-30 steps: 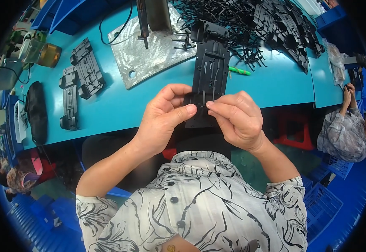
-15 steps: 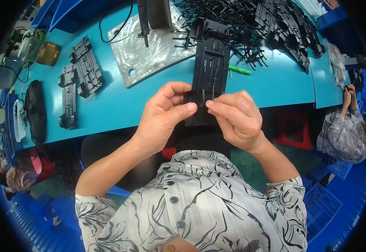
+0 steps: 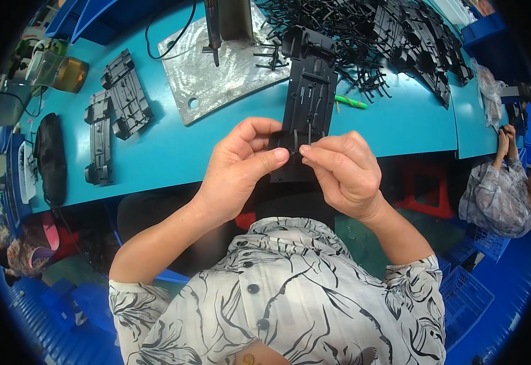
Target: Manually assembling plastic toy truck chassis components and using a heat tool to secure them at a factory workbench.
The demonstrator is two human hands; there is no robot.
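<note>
A long black plastic car chassis (image 3: 310, 91), likely of a toy or model, is held over the table's near edge, its far end by a metal plate. My left hand (image 3: 241, 159) is closed on the left side of its near end, thumb on top. Opposite, my right hand (image 3: 344, 170) is closed in a pinch at the same end. Thin black rods stand up from the chassis beside the fingertips. Whatever sits between the right fingertips is too small and covered to make out.
Small black forked parts (image 3: 363, 76) lie heaped at the back, beside stacked chassis (image 3: 417, 45). A green pen (image 3: 352, 101) lies near them. The metal plate (image 3: 229, 79) carries an upright post. Two chassis (image 3: 126, 94) and a black pouch (image 3: 50, 161) lie left. A person (image 3: 496, 188) sits at right.
The far end of the chassis has shifted very slightly to the right in the picture. Both hands keep their hold at the near end, nearly still.
</note>
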